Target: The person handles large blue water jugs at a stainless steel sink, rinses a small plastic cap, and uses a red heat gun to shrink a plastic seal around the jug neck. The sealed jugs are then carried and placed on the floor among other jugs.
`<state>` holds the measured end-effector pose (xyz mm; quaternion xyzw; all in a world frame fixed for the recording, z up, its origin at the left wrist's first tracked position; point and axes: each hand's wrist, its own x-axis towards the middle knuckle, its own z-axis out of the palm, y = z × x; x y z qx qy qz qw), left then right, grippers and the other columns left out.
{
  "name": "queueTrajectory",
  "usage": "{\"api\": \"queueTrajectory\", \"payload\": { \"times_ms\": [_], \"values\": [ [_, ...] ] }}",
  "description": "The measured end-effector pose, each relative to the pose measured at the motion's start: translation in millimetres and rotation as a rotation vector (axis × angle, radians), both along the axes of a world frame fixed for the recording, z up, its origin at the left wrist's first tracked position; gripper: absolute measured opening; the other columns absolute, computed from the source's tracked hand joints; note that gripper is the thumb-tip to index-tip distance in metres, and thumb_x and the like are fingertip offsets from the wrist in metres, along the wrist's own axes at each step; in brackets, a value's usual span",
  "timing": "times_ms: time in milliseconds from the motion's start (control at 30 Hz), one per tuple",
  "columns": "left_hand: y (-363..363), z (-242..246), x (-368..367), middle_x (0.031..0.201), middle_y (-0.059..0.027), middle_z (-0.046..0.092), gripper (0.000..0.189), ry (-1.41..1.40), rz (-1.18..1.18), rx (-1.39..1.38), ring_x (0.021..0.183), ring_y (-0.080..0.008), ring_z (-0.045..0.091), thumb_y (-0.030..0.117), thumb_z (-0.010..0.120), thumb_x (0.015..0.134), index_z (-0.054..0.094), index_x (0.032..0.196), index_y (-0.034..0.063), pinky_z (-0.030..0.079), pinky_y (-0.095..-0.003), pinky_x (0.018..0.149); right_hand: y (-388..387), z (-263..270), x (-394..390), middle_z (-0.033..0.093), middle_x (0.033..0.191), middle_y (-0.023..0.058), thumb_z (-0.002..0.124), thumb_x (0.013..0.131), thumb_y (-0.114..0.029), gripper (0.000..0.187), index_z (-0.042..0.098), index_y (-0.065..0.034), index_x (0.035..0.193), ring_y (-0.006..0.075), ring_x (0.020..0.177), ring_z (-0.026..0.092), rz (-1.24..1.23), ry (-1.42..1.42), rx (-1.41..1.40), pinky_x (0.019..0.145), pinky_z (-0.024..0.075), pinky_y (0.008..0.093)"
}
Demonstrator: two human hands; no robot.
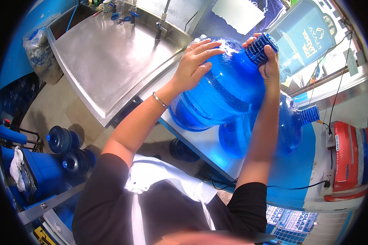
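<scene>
A large blue water-cooler jug, apparently filled, stands on a white-topped counter in front of me. My left hand lies with spread fingers on the jug's shoulder. Around the neck, at a printed blue seal over the cap, my right hand is closed, thumb on the near side and fingers behind. Another blue jug with a similar sealed neck is to the right, partly hidden by my right forearm.
A stainless steel sink counter with taps is at the upper left. Several blue jugs stand on the floor at left. A black cable runs to a wall socket near a red case.
</scene>
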<state>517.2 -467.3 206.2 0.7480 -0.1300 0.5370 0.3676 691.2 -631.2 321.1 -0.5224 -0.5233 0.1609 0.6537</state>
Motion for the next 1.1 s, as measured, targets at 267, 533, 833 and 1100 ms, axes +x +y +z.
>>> {"api": "queueTrajectory", "payload": {
  "times_ms": [267,533,833,1100],
  "values": [
    [-0.3,2.3,-3.3,0.135,-0.0134,0.058,0.05,0.015,-0.008,0.01,0.133,-0.0339,0.045,0.036,0.04,0.09,0.065,0.122,0.0065,0.028,-0.0466,0.113,1.3,0.6,-2.5,0.069,0.095,0.0181,0.077,0.078,-0.047,0.07,0.055,0.0056,0.118,0.0301,0.089,0.071,-0.018,-0.026,0.008,0.08,0.0584,0.0378],
    [0.2,2.0,-2.6,0.136,-0.0137,0.057,0.051,0.017,0.005,0.019,0.133,-0.0334,0.045,0.037,0.039,0.09,0.064,0.123,0.0067,0.029,-0.046,0.113,0.8,1.0,-2.6,0.069,0.096,0.0195,0.077,0.079,-0.046,0.069,0.056,0.0061,0.118,0.0301,0.09,0.071,-0.023,-0.036,0.006,0.081,0.0586,0.0384],
    [0.6,2.0,-1.8,0.136,-0.0137,0.057,0.052,0.01,0.007,0.027,0.133,-0.0329,0.046,0.039,0.039,0.091,0.064,0.123,0.0071,0.03,-0.0457,0.113,0.4,1.3,-1.1,0.069,0.097,0.0186,0.077,0.078,-0.046,0.069,0.056,0.0052,0.118,0.0292,0.091,0.071,-0.016,-0.053,0.001,0.081,0.0586,0.038],
    [-1.2,4.9,-6.6,0.138,-0.0135,0.055,0.052,0.029,-0.019,0.016,0.134,-0.0332,0.043,0.038,0.038,0.092,0.063,0.124,0.0058,0.029,-0.0457,0.113,1.6,-0.6,2.3,0.069,0.097,0.0183,0.077,0.078,-0.046,0.068,0.056,0.0043,0.118,0.0286,0.091,0.07,0.009,-0.038,0.0,0.082,0.0581,0.0379]
  ]
}}
